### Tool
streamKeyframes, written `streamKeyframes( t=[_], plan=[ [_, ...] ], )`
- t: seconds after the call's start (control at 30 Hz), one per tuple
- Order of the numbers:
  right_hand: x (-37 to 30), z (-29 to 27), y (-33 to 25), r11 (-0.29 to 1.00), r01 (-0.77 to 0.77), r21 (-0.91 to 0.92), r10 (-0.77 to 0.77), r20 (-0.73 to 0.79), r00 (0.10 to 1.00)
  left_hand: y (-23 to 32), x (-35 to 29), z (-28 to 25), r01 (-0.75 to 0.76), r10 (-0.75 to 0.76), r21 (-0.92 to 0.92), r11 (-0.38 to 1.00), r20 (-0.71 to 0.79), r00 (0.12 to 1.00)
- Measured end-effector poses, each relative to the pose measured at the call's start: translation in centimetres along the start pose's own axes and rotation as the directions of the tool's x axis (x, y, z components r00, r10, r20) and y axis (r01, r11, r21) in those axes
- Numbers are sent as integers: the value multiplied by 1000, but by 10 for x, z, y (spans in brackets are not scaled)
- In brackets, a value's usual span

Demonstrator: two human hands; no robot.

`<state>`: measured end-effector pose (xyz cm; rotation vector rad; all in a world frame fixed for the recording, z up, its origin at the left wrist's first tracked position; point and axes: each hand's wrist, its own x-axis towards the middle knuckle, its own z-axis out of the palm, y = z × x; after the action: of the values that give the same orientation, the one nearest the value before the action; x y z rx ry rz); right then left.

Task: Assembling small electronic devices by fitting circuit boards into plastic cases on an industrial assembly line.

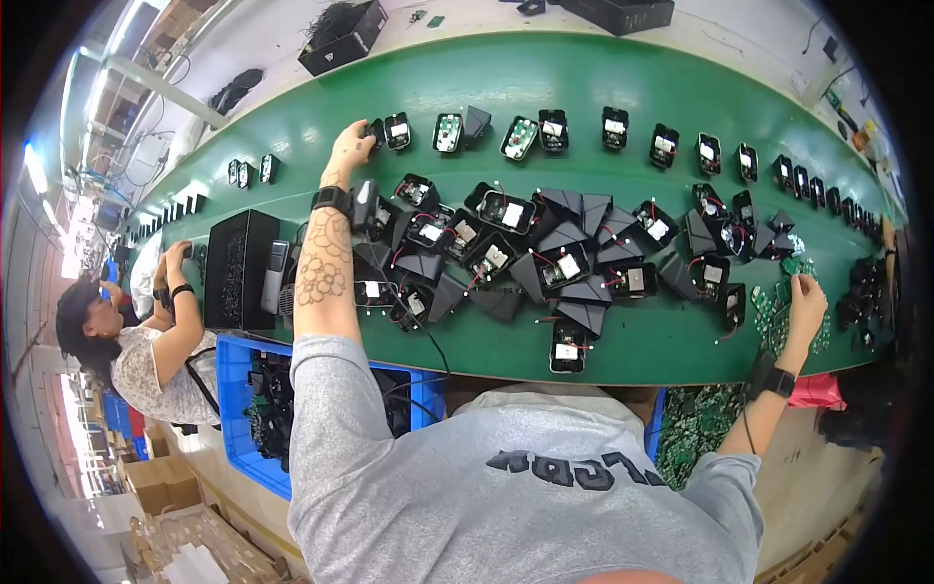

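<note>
My left hand [352, 148] reaches to the far side of the green table, its fingers closed on a small black plastic housing [377, 134]. Right beside that stands an open black housing [397, 130] with a white part inside. At the right, my right hand [806, 304] is at a heap of green circuit boards [775, 310], fingertips pinched together; what they hold, if anything, is too small to make out. Between my arms lies a loose pile of open black housings [506, 209] with red wires, mixed with black wedge-shaped covers [584, 290].
A row of housings [614, 127] runs along the far side of the green table [545, 78]. A black bin [241, 271] stands at the left, near a co-worker [146, 360]. Below the table edge is a blue crate [233, 428]; more circuit boards [696, 428] lie at lower right.
</note>
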<state>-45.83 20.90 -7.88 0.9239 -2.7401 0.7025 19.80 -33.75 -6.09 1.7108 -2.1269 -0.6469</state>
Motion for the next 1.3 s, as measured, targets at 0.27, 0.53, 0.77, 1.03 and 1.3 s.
streamKeyframes(
  t=[0.27,0.53,0.77,1.03,1.3],
  plan=[
    [-14,-6,22,934,-71,351,100,-65,993,18,-41,-22,229,-138,-859,459,185,973],
    [-35,-25,-42,990,77,118,-19,-427,904,125,-180,-24,376,358,-912,-164,300,884],
    [-81,-5,-63,778,-111,618,23,149,989,187,-273,10,390,218,-903,179,423,880],
    [-115,-53,-67,852,-220,476,12,402,916,202,-295,52,410,254,-911,32,404,879],
    [-164,-36,-226,297,-411,862,-349,498,794,237,-309,75,330,277,-931,155,362,890]
  ],
)
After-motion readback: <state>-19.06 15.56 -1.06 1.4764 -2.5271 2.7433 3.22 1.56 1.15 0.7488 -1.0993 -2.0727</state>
